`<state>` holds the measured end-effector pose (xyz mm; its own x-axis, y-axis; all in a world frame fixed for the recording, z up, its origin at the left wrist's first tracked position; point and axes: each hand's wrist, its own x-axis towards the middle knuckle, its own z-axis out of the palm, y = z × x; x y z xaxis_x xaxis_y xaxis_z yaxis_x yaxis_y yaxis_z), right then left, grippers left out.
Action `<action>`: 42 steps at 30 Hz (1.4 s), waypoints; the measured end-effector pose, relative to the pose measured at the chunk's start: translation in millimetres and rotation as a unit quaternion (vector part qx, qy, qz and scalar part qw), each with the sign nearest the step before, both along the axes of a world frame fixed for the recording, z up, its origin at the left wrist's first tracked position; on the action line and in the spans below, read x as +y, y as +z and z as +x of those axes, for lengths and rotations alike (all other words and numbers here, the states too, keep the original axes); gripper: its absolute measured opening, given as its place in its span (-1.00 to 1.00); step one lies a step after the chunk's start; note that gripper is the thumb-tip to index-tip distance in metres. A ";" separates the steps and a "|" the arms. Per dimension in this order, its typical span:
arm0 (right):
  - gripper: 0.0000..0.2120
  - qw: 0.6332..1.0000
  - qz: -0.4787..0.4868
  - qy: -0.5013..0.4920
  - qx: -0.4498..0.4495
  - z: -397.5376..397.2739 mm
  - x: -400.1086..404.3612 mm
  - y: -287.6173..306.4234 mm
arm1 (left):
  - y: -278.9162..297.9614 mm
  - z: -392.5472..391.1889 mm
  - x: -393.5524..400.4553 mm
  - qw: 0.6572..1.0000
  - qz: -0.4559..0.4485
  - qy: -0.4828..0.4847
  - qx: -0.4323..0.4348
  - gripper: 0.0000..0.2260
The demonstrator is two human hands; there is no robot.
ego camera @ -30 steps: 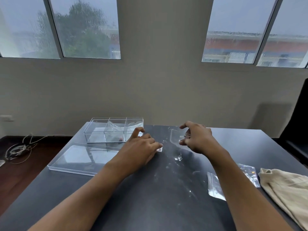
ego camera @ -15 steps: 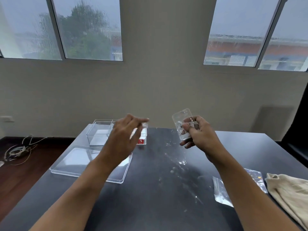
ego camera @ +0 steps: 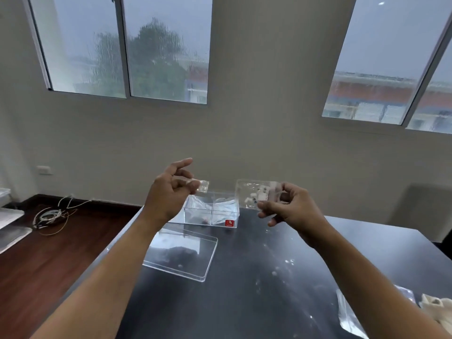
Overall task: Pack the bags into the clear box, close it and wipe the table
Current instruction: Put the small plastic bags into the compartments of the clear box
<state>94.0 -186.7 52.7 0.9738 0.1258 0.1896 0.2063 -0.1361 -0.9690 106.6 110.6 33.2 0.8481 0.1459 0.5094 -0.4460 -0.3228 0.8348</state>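
My right hand (ego camera: 289, 206) holds up a small clear bag (ego camera: 254, 194) with white bits inside, above the table. My left hand (ego camera: 171, 192) pinches a smaller clear bag (ego camera: 203, 186) between thumb and fingers, raised over the clear box (ego camera: 211, 212). The box stands open at the far left of the dark table (ego camera: 244, 302); it has dividers, a red label and some bags inside. Its flat clear lid (ego camera: 181, 253) lies in front of it, partly under my left forearm. Another clear bag (ego camera: 349, 314) lies at the near right.
A beige cloth (ego camera: 437, 309) rests at the table's right edge. White specks and smears mark the tabletop. A bundle of cables (ego camera: 51, 216) lies on the wooden floor to the left. A wall with windows stands behind the table.
Both hands rose from the tabletop, each lifting a small clear bag. The view tilted upward, and the left hand now hovers above the box.
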 end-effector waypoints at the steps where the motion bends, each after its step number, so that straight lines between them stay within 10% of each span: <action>1: -0.76 1.000 -0.020 -0.004 -0.007 6.3 4.9 2.4 | 2.3 3.4 3.2 1.000 0.010 -0.007 0.014 -0.43; 16: -0.88 0.924 -0.369 -0.030 -0.091 101.9 78.3 -16.6 | -0.8 59.8 3.4 0.934 0.337 -0.017 0.117 -0.92; 25: -0.88 0.842 -0.526 -0.016 -0.117 116.0 91.4 -10.9 | -11.4 57.8 10.8 0.943 0.330 0.036 0.024 -0.73; 32: -0.81 0.724 -0.677 -0.009 -0.132 112.8 117.1 -15.3 | -19.2 33.4 9.9 0.804 0.582 0.100 0.069 -0.58; 42: -0.66 0.730 -0.646 -0.019 -0.224 95.8 111.4 8.6 | -36.8 37.2 13.6 0.808 0.578 0.072 0.090 -0.33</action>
<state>189.8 -75.3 61.2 0.8582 0.4550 0.2376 0.4346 -0.8904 0.1353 143.8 124.2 -3.6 0.9403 -0.2355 0.2458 -0.2392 -0.9709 -0.0151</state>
